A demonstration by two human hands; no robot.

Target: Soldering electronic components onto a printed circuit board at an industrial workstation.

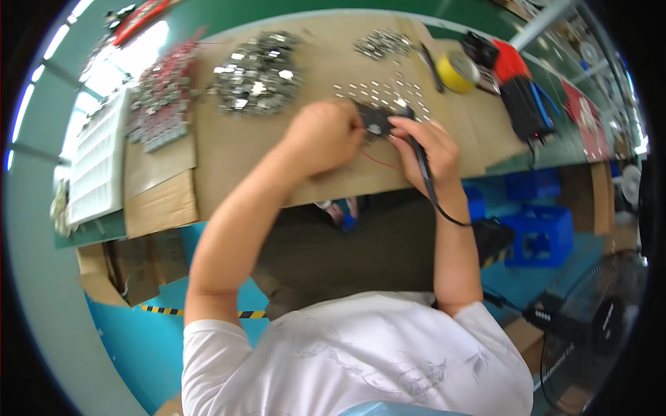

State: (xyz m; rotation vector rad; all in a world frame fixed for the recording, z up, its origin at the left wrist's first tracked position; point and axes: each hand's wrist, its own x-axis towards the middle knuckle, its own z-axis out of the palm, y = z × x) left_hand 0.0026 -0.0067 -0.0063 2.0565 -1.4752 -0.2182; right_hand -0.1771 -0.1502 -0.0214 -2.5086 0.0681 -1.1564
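Observation:
My right hand (433,149) grips a soldering iron (421,158) like a pen, its black cable trailing toward me. The tip points away from me, beside a small dark block (374,120) on the cardboard-covered bench. At the block's left side my left hand (326,135) is closed, fingertips pinched together; what they pinch is hidden. A thin red wire (378,160) curves out below the fingers toward the right. Just past the block, small shiny metal pieces (374,90) stand in loose rows.
Piles of silvery metal parts (260,73) and grey parts with red wires (163,97) lie left. A white tray (100,159) sits at the left edge. Rightward are a yellow roll (458,72), a black device (525,107), blue stools (538,232) and a fan (596,326).

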